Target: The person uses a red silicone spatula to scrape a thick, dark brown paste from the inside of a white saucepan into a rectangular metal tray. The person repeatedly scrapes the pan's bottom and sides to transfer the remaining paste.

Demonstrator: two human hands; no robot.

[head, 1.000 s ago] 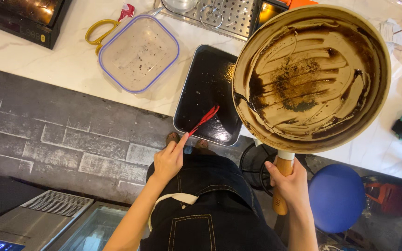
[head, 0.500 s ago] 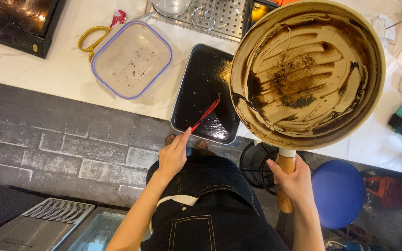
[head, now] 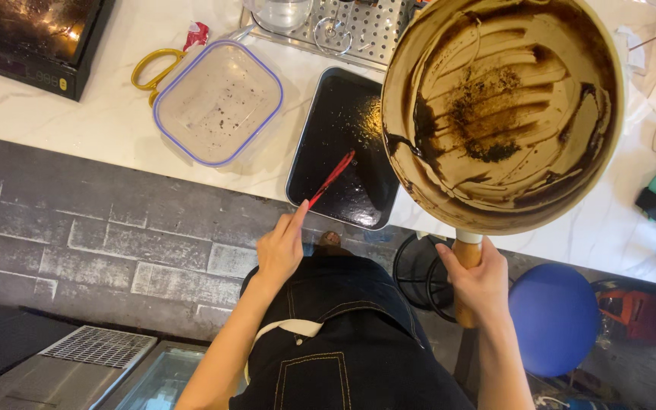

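The frying pan, smeared with dark brown residue, is tilted at two o'clock above the black baking tray on the tabletop, right hand grip clenched on its handle, left hand grip grasping a red spatula, apparently to scrape residue down.

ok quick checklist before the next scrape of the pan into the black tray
1. Right hand gripped on the wooden handle of the round cream pan: ok.
2. Pan tipped, inside facing up to the camera, dark brown smears left in it: ok.
3. Left hand holding the red spatula: ok, held at the end of its handle.
4. Spatula tip over the black rectangular tray: ok; whether it touches, cannot tell.
5. Pan rim over the tray's right edge: ok.
6. Clear square container with blue rim apart from the tray: ok.
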